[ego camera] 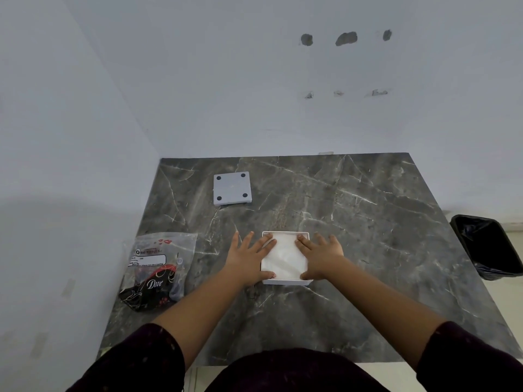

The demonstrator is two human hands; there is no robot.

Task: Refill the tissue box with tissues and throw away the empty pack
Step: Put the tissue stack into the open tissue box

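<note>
The tissue box (285,282) sits mid-surface with soft white tissues (284,256) inside. Both hands, left hand (245,257) and right hand (321,256), lie flat, each grip spread, pressing the stack. The empty pack (158,271) to the left looks light and crinkly, probably easiest pinched at an edge.

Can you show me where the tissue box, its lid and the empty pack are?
tissue box (285,282), head view, front white wall.
lid (232,188), head view, middle of the grey panel.
empty pack (158,267), head view, middle of the plastic.
</note>
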